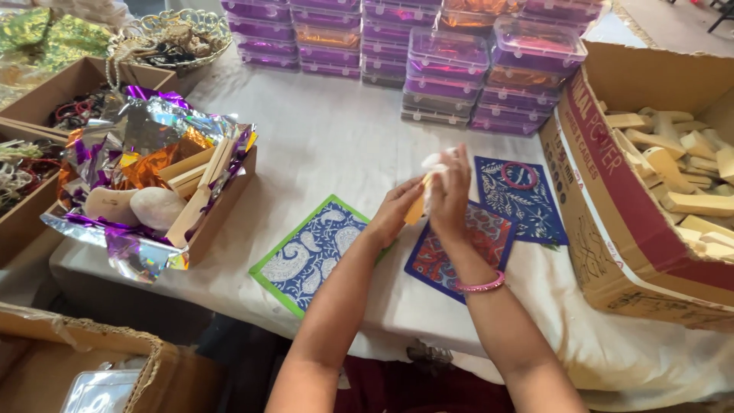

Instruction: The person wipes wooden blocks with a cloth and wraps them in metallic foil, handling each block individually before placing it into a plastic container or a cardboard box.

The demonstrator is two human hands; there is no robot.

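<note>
My left hand (pixel 394 210) and my right hand (pixel 449 195) are raised together over the table. Between them they hold a small yellowish wooden piece (pixel 415 209) with something white (pixel 434 160) at the fingertips. A pink bangle (pixel 480 286) sits on my right wrist. Under the hands lie three patterned cloth squares: a blue paisley one with a green border (pixel 310 251), a red and blue one (pixel 451 260), and a dark blue one (pixel 527 200) with a red ring (pixel 520 175) lying on it.
A large cardboard box (pixel 612 191) of pale wooden pieces stands at the right. A foil-lined box (pixel 145 199) with wooden sticks and pale lumps sits at the left. Stacked clear plastic containers (pixel 447 65) line the far side. Boxes of bangles (pixel 76 111) are at far left.
</note>
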